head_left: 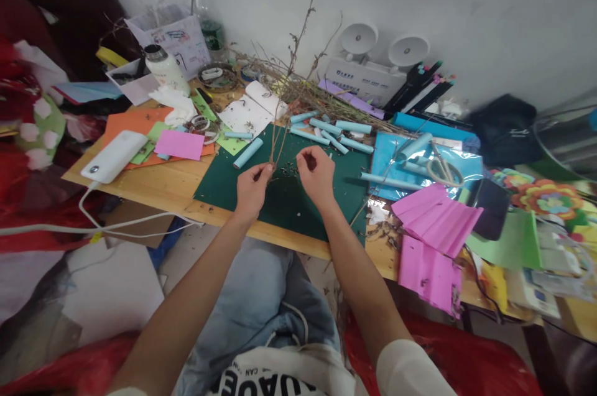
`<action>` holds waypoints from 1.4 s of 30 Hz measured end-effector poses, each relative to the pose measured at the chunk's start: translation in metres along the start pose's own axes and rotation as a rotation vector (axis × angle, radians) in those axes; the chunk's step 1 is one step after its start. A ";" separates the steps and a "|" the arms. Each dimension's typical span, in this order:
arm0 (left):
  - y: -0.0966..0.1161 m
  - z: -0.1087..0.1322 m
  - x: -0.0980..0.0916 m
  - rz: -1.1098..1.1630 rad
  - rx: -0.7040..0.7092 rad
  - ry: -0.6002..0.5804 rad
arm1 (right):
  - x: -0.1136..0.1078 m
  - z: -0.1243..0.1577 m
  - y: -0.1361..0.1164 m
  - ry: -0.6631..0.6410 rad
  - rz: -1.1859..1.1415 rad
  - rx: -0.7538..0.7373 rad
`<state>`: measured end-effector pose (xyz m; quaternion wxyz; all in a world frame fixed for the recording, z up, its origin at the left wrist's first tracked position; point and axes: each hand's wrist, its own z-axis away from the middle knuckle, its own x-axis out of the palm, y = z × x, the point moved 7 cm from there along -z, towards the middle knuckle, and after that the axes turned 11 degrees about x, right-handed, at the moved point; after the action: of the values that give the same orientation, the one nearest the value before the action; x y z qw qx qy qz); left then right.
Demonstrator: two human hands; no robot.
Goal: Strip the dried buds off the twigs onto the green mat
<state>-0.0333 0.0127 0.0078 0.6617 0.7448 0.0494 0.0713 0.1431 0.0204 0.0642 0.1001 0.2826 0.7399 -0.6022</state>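
My left hand (pixel 252 188) is closed in a pinch on the lower end of a thin dry twig (pixel 285 94) that rises upright toward the wall. My right hand (pixel 316 175) hovers just right of the twig's base with its fingers curled together; whatever they pinch is too small to name. Both hands are over a dark green cutting mat (pixel 280 197) strewn with small twig bits. Several light blue paper rolls (pixel 326 128) lie at the mat's far edge, beside a heap of dry branches (pixel 280 82).
A white power bank (pixel 114 156) with a cable lies on the left of the wooden table (pixel 153 188). Orange, pink and green papers (pixel 180 142) are nearby. Pink folded papers (pixel 433 216), scissors (pixel 443 169) on a blue sheet and a black phone (pixel 494 209) lie right.
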 end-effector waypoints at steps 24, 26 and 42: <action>0.031 0.023 -0.024 -0.467 0.386 -0.214 | 0.018 0.004 0.002 0.007 0.148 -0.238; 0.032 0.024 -0.024 -0.473 0.391 -0.211 | 0.017 0.003 0.001 0.001 0.133 -0.244; 0.006 0.022 -0.045 -0.129 -0.020 -0.120 | 0.002 -0.005 0.016 0.057 0.309 0.041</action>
<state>-0.0743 -0.0177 0.0097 0.6739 0.7364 0.0565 -0.0158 0.1507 0.0277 0.0509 0.1647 0.4123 0.6776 -0.5863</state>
